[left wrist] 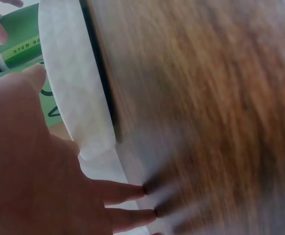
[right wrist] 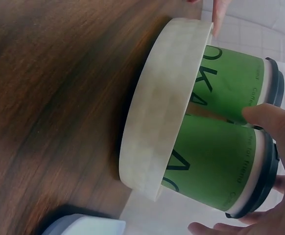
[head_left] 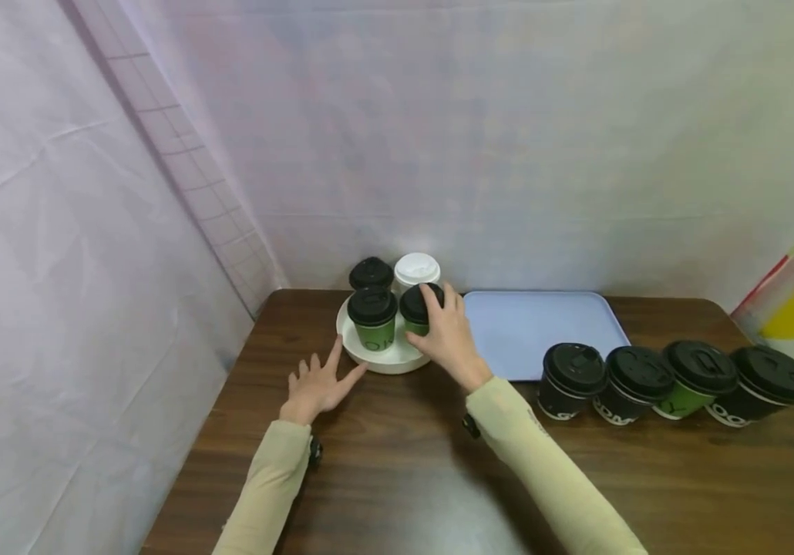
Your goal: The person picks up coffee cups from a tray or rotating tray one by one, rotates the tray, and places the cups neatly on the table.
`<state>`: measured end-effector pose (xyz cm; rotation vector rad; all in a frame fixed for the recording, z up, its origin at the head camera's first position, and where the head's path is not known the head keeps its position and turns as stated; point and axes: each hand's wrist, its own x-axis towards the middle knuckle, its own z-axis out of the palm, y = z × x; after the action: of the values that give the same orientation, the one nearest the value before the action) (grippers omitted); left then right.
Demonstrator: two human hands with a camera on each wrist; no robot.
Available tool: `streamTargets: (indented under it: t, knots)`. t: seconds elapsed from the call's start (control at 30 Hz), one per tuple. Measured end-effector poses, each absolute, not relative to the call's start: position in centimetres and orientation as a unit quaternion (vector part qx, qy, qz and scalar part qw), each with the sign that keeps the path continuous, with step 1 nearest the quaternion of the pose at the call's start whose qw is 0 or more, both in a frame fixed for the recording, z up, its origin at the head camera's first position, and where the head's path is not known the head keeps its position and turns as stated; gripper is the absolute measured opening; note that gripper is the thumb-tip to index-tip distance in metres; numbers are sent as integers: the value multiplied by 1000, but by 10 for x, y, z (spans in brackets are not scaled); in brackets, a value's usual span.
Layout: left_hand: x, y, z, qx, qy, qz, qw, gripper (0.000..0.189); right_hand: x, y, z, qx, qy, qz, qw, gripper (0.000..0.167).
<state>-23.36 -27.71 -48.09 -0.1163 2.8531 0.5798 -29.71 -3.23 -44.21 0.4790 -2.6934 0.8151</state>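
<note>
A round white tray holds several lidded paper cups. At its front right stands a green paper cup with a black lid; my right hand holds it near the lid, thumb on one side and fingers on the other. Beside it is another green cup, also black-lidded. Behind them are a white-lidded cup and a black-lidded cup. My left hand is spread at the tray's front left, with thumb and index finger close to the rim; contact is unclear.
A pale blue rectangular tray lies right of the round one. A row of black-lidded cups, black and green, stands in front of it to the right. White cloth hangs behind the brown wooden table.
</note>
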Motion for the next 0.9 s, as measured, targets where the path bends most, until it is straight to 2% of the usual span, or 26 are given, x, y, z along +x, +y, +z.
streamTargets:
  t: [0.2, 0.43, 0.9]
  knots:
    - [-231, -277, -480, -42, 969, 210, 122, 91, -299, -34, -444, 156, -931, 304, 129, 86]
    - [-230, -279, -482, -37, 968, 220, 113, 90, -301, -35, -446, 159, -920, 325, 147, 75]
    - [-229, -279, -483, -31, 967, 230, 109, 88, -294, -35, -439, 160, -904, 347, 191, 70]
